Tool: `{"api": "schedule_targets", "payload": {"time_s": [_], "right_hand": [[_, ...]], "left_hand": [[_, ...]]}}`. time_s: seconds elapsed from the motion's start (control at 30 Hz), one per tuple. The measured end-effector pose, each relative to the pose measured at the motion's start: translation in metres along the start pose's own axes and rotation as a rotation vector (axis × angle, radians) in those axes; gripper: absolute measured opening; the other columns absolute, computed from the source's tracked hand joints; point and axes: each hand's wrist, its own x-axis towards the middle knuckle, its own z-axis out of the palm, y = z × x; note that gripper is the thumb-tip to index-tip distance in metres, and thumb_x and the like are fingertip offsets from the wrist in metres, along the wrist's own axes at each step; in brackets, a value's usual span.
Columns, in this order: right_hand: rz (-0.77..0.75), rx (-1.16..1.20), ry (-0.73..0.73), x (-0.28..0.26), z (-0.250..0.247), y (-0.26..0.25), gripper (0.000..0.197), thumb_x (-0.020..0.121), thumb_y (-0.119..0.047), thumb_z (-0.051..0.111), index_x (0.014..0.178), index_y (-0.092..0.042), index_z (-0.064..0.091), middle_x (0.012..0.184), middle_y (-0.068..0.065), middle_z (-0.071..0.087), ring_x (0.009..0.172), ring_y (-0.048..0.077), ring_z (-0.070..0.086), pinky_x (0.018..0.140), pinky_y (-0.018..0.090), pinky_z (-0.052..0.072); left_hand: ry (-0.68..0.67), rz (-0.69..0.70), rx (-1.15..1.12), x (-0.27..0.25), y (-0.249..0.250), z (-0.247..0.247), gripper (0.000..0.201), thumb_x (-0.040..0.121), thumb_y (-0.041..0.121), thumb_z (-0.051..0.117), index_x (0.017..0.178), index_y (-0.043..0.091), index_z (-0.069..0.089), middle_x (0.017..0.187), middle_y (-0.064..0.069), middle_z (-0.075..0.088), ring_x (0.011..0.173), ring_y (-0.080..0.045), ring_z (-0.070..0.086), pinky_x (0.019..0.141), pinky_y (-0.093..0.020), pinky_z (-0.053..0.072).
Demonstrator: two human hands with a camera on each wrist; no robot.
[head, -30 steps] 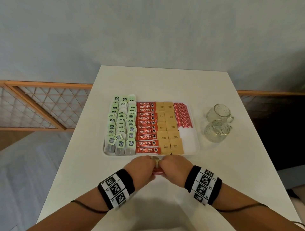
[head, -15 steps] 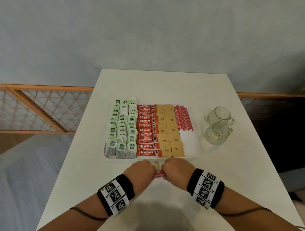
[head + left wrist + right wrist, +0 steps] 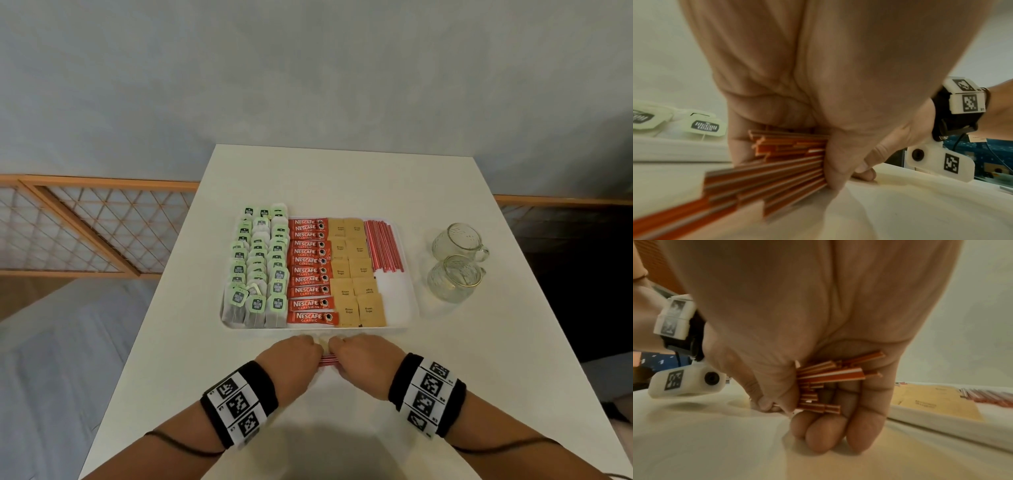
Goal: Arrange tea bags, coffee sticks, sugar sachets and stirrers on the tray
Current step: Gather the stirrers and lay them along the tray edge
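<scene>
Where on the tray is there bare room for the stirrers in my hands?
One free patch: the tray's near right corner, bordered by the laid stirrers behind, the sugar sachets on its left and the rim. The tea bags and coffee sticks fill the rest. Both hands, left hand and right hand, grip the bundle on the table before the tray.

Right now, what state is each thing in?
Left hand: gripping bundle of stirrers.
Right hand: gripping the same bundle.
Tray: nearly full, right front corner bare.
Stirrers on tray: flat, right rear.
Two glass cups: upright, seemingly empty.
</scene>
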Motion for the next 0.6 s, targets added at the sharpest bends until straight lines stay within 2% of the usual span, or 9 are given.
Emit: {"api": "schedule_targets", "payload": {"time_s": [0.13,0.3,0.47,0.57,0.6], "right_hand": [[-0.02,0.075,-0.025,0.0,0.006,0.004,0.026,0.107,-0.034,0.042,0.111,-0.014,0.057,0.104,0.007,0.068,0.089,0.028,0.063,0.072,0.037,0.043],[-0.052,0.042,-0.046,0.002,0.003,0.006,0.041,0.099,-0.055,0.051,0.106,-0.017,0.062,0.1,0.006,0.071,0.089,0.027,0.065,0.071,0.033,0.041],[-0.095,0.019,-0.016,0.005,-0.001,0.007,0.038,0.095,-0.054,0.055,0.09,-0.018,0.064,0.085,0.003,0.071,0.077,0.025,0.064,0.068,0.033,0.047],[-0.094,0.199,-0.009,0.003,-0.01,0.012,0.033,0.09,-0.057,0.057,0.088,-0.025,0.063,0.078,-0.005,0.066,0.07,0.015,0.061,0.069,0.036,0.054],[-0.088,0.272,0.001,0.002,-0.013,0.015,0.033,0.089,-0.06,0.057,0.088,-0.027,0.063,0.076,-0.007,0.064,0.068,0.011,0.059,0.068,0.032,0.054]], "left_hand": [[0.038,0.053,0.022,-0.006,-0.003,0.007,0.024,0.103,0.018,0.038,0.118,0.01,0.054,0.114,-0.01,0.057,0.098,-0.027,0.057,0.082,-0.039,0.047],[-0.008,0.04,-0.036,-0.009,-0.001,0.005,0.029,0.103,0.03,0.036,0.118,0.01,0.052,0.112,-0.011,0.062,0.096,-0.031,0.06,0.08,-0.042,0.047],[0.006,0.0,-0.133,-0.009,0.005,0.0,0.032,0.099,0.038,0.044,0.114,0.014,0.059,0.11,-0.008,0.066,0.095,-0.028,0.064,0.078,-0.036,0.048],[0.04,0.002,-0.195,-0.008,-0.003,-0.006,0.031,0.098,0.039,0.047,0.106,0.015,0.065,0.102,-0.005,0.068,0.089,-0.025,0.065,0.077,-0.035,0.05],[0.053,0.001,-0.228,-0.008,-0.008,-0.007,0.031,0.098,0.039,0.047,0.1,0.015,0.066,0.096,-0.005,0.069,0.083,-0.024,0.065,0.075,-0.035,0.052]]}}
